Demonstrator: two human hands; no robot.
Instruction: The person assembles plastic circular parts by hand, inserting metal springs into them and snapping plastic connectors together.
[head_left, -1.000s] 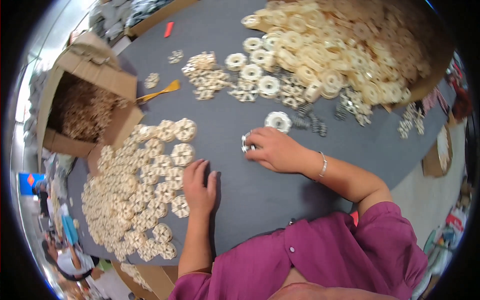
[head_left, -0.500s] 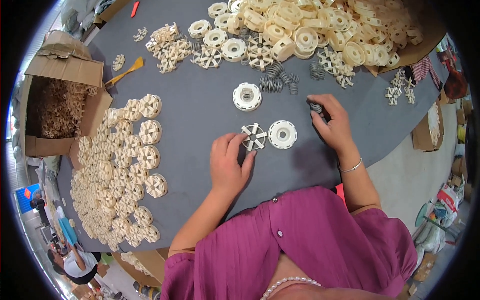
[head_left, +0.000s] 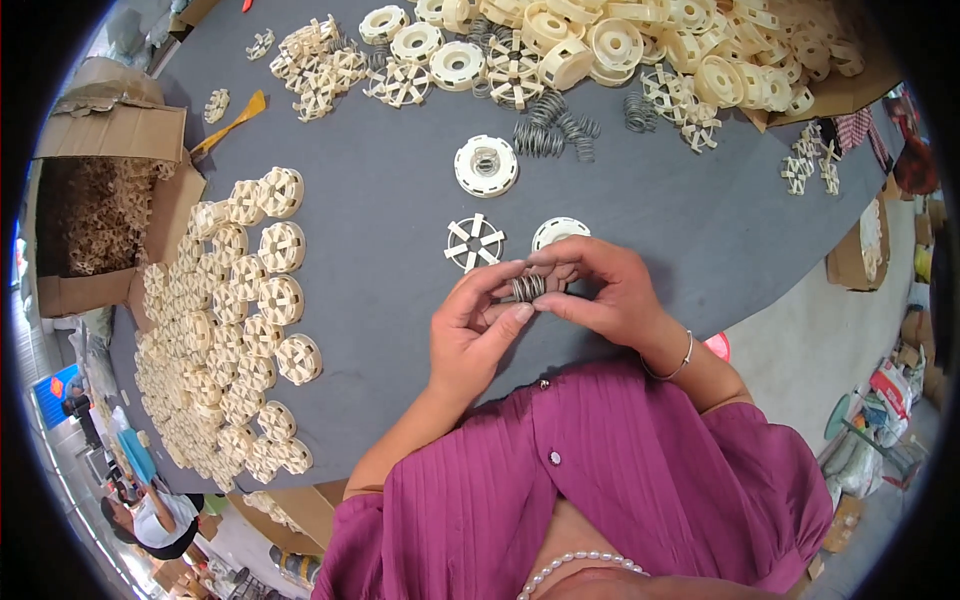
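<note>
A grey metal coil spring (head_left: 528, 288) is held between my two hands, close in front of me. My left hand (head_left: 476, 325) is closed around its left end, thumb in front. My right hand (head_left: 607, 290) pinches the right end with thumb and fingers. Just beyond the left hand lies a cream six-spoked plastic piece (head_left: 473, 243) on the table. A white round plastic cap (head_left: 560, 232) is partly hidden behind my right hand. Farther off, a second white cap (head_left: 487, 166) lies with a spring standing in its centre.
Rows of assembled round pieces (head_left: 281, 301) cover the table's left side. A cardboard box (head_left: 100, 136) of spoked pieces stands beyond them. At the back are loose springs (head_left: 540, 139), a spoked-piece pile (head_left: 318, 66) and a heap of cream rings (head_left: 610, 45). Another person (head_left: 160, 520) is far left.
My right hand has brought the spring left and nearer to my body. My left hand has let go of the spoked piece and now grips the spring too.
</note>
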